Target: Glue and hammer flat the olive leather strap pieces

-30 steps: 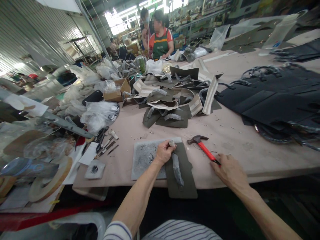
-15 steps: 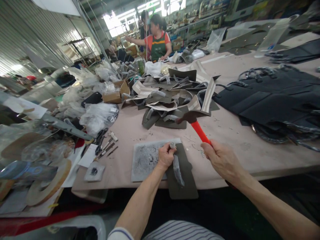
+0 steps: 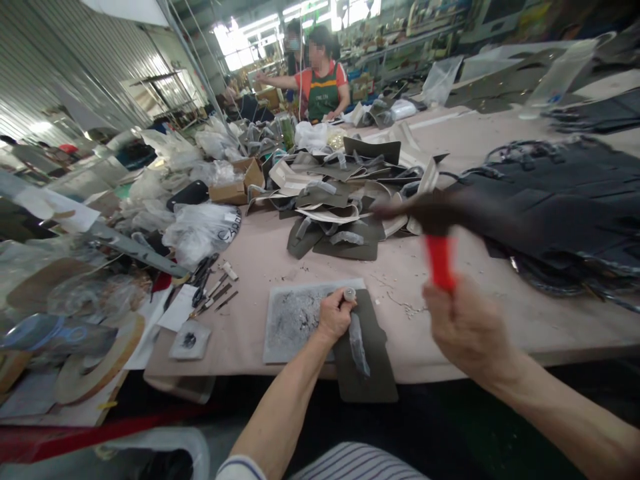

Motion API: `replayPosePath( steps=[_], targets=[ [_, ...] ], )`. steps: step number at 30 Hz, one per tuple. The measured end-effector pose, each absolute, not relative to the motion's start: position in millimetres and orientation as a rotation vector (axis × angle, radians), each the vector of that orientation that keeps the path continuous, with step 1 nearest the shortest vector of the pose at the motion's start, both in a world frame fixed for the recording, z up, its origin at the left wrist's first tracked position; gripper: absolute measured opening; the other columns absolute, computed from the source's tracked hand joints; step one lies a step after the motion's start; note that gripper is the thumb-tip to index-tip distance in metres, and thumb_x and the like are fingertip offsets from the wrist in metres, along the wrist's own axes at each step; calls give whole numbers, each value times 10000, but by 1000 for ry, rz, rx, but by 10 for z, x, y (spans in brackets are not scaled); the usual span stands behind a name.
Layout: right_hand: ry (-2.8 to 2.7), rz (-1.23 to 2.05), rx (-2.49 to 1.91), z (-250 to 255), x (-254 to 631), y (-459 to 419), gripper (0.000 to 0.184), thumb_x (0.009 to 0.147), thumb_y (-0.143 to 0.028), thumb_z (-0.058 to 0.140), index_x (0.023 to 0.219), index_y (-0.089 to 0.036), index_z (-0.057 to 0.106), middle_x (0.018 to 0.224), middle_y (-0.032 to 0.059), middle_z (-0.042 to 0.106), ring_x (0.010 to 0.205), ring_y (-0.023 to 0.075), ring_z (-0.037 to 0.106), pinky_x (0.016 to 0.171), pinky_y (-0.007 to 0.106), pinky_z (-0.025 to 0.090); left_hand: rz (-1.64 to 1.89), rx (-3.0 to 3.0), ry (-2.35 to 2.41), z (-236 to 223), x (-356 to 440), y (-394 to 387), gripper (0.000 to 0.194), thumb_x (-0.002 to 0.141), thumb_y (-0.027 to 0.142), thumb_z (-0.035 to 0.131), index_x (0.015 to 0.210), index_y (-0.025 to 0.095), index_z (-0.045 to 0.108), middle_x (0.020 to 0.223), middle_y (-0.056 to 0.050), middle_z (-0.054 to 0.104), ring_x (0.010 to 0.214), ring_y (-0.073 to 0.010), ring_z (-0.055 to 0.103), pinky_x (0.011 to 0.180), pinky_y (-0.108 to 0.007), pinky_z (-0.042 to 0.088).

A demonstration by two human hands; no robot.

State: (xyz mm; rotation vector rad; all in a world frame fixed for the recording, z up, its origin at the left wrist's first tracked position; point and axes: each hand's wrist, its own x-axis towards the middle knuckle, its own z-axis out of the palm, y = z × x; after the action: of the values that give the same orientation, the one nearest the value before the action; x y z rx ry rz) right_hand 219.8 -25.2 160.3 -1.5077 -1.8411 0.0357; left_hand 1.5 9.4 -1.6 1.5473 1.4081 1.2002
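Note:
My left hand [image 3: 336, 316] is closed around a short metal punch [image 3: 349, 294], whose round top shows above the fingers. It rests over a dark olive panel [image 3: 367, 353] with a plastic-wrapped handle [image 3: 359, 347] along it. The panel lies partly on a worn grey pad [image 3: 290, 323], and its lower end juts past the table edge. My right hand [image 3: 470, 330] grips a hammer [image 3: 441, 257] by its red handle, raised right of the punch. The hammer's dark head is blurred by motion. The punch's lower end is hidden by my fingers.
Beyond the pad lies a heap of olive panels [image 3: 330, 193]. Black bag pieces [image 3: 565, 207] spread at the right. Left are slim tools [image 3: 215, 293], a small white block [image 3: 190, 340] and plastic bags [image 3: 195, 233]. Two people stand past the table, one in a green apron [image 3: 323, 97].
My right hand has moved right and a little down, turning the hammer more upright, with its head now blurred. My left hand keeps the punch on the panel. The view has shifted slightly.

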Motion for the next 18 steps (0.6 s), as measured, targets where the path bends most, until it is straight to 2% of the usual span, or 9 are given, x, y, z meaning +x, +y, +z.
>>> replayPosePath(
  steps=[2,4,6,12,15,18],
  targets=[
    [-2209,279,-1640,1302,2221,-303,410,1006,-498,317,741,-223,467,517,8,490,403,124,361,483,303,183,1192,1542,1410,-23,14,96,162,786,129,625,896,190,726,804,-10,727,761,-172,655,754,-278,504],
    [-2376,509,-1794,1061,2291,-317,355,1006,-463,354,809,-214,512,562,22,544,424,138,411,499,311,177,1193,1542,1411,-35,13,96,158,787,135,630,900,192,724,781,-2,712,744,-167,643,743,-275,496],
    [-2352,598,-1877,910,2384,-295,337,1013,-468,354,879,-213,528,614,32,583,485,161,490,525,306,214,1206,1540,1397,-43,11,93,149,797,147,630,907,195,718,803,-6,715,761,-169,647,752,-279,500],
    [-2184,830,-2100,448,2671,-208,371,1039,-426,281,915,-199,548,729,64,646,675,211,626,614,300,348,1215,1530,1384,-12,11,81,139,790,136,643,903,197,695,868,-31,743,807,-186,674,782,-303,531],
    [-2215,603,-2243,271,2677,-258,370,1029,-396,324,1068,-141,589,863,131,673,757,265,652,635,338,399,1198,1533,1378,9,8,78,144,793,134,642,914,197,687,876,-34,747,806,-187,684,781,-305,540],
    [-2319,105,-1899,320,2457,-369,387,974,-292,457,1297,-90,532,1221,233,610,999,320,626,780,405,461,1203,1561,1357,28,-1,67,186,796,149,656,974,192,683,908,-42,748,843,-192,692,804,-310,547]
  ],
)
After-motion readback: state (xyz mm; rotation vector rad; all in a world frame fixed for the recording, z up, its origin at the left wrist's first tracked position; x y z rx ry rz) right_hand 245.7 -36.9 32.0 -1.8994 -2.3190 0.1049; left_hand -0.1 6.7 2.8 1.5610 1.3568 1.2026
